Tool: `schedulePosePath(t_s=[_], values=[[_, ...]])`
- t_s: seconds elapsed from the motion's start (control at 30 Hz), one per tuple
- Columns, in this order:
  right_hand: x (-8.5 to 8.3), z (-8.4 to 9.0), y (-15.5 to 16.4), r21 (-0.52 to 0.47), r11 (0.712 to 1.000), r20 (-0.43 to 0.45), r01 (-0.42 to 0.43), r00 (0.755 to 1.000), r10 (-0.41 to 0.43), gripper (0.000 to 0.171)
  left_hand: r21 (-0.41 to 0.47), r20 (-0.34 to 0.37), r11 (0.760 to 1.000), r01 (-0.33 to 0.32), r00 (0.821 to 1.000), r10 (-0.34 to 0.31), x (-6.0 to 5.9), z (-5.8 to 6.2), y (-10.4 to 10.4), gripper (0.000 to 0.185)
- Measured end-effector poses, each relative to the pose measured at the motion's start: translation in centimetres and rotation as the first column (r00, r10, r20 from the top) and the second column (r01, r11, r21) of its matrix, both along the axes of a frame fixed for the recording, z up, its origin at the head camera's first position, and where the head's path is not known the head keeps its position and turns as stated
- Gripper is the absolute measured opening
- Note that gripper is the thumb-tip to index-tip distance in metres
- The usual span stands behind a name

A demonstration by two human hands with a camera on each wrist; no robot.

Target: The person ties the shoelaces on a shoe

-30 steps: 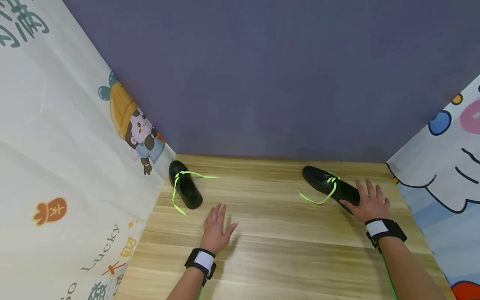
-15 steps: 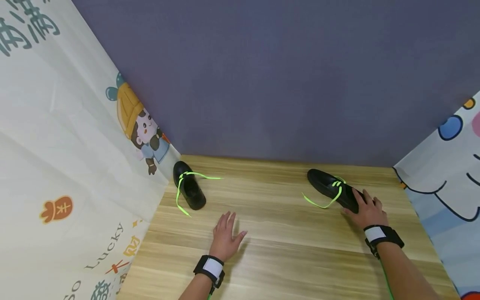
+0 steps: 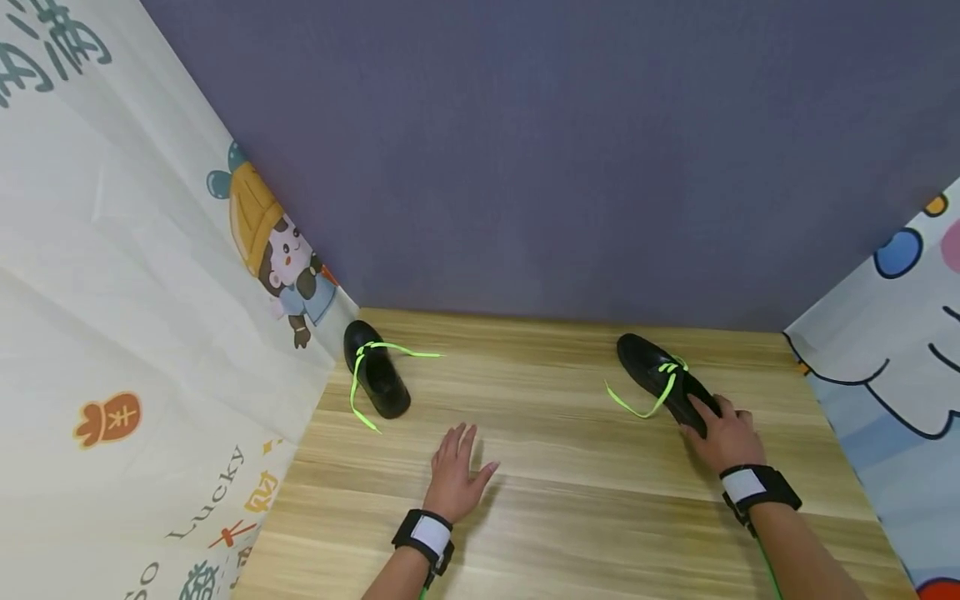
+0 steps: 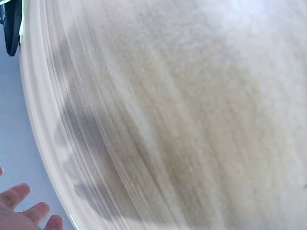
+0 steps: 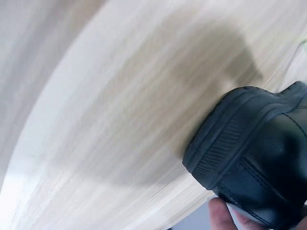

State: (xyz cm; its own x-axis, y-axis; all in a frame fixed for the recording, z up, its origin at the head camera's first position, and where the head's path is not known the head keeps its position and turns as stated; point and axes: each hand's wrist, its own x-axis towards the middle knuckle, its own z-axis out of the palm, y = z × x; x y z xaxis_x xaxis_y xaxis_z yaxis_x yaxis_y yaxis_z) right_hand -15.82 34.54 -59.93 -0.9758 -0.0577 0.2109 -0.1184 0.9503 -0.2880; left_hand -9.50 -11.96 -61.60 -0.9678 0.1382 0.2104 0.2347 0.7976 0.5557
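Note:
Two black shoes with neon green laces lie on a wooden table (image 3: 570,492). The right shoe (image 3: 660,377) sits at the back right, and my right hand (image 3: 718,432) grips its heel end with fingers curled over it. In the right wrist view the shoe's heel (image 5: 249,153) fills the lower right, with a fingertip (image 5: 221,216) under it. The left shoe (image 3: 375,379) rests at the back left by the printed cloth. My left hand (image 3: 456,471) lies flat on the table with fingers spread, a short way in front of that shoe; its fingertips (image 4: 21,211) show in the left wrist view.
A purple wall (image 3: 540,167) closes the back. Printed cartoon cloths hang along the left (image 3: 135,333) and right (image 3: 892,350) sides. Loose green lace ends (image 3: 633,408) trail on the wood beside each shoe. Black wristbands sit on both wrists.
My right hand went from resting open over the right shoe's heel to curling round it, and the shoe's heel has shifted slightly toward me. The left hand moved a little right.

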Motion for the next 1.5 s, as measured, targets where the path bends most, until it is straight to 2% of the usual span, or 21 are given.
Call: schedulePosePath(t_s=[0.2, 0.37, 0.5, 0.6, 0.67, 0.8, 1.0, 1.3, 1.5], values=[[1.2, 0.8, -1.0, -0.02, 0.999, -0.001, -0.043, 0.999, 0.043, 0.047, 0.003, 0.007, 1.0, 0.011, 1.0, -0.011, -0.1, 0.1, 0.2, 0.07], [1.8, 0.6, -2.1, -0.074, 0.993, -0.021, -0.091, 0.996, 0.09, 0.043, -0.004, 0.023, 1.0, 0.018, 1.0, -0.018, -0.2, 0.2, 0.3, 0.071], [1.8, 0.0, -2.7, -0.125, 0.989, -0.039, -0.076, 0.997, 0.072, 0.062, -0.001, 0.031, 1.0, 0.02, 0.999, -0.02, -0.4, 0.2, 0.4, 0.072], [1.0, -0.2, -3.1, -0.173, 0.984, 0.01, -0.032, 0.999, 0.034, 0.083, 0.007, 0.032, 1.0, 0.015, 0.999, -0.015, -0.4, 0.3, 0.4, 0.072], [0.6, -0.3, -3.2, -0.196, 0.981, 0.061, -0.001, 0.998, 0.013, 0.092, 0.013, 0.032, 1.0, 0.013, 0.999, -0.014, -0.4, 0.2, 0.5, 0.073], [0.1, -0.2, -3.1, -0.214, 0.976, 0.141, 0.034, 0.99, -0.003, 0.095, 0.015, 0.022, 1.0, 0.009, 1.0, -0.009, -0.3, 0.3, 0.6, 0.072], [0.2, 0.1, -3.5, -0.193, 0.981, 0.133, -0.012, 0.99, 0.038, 0.095, -0.005, 0.013, 1.0, -0.011, 1.0, 0.011, -0.5, 0.5, 0.4, 0.071], [2.8, -0.6, -5.7, -0.175, 0.977, 0.061, -0.122, 0.989, 0.134, 0.097, 0.004, 0.039, 1.0, 0.013, 0.999, -0.013, -0.7, 0.8, 0.7, 0.073], [4.4, -0.3, -7.7, -0.196, 0.972, 0.144, -0.125, 0.977, 0.155, 0.101, -0.005, 0.041, 1.0, 0.027, 0.999, -0.027, -0.8, 1.2, 0.9, 0.073]])
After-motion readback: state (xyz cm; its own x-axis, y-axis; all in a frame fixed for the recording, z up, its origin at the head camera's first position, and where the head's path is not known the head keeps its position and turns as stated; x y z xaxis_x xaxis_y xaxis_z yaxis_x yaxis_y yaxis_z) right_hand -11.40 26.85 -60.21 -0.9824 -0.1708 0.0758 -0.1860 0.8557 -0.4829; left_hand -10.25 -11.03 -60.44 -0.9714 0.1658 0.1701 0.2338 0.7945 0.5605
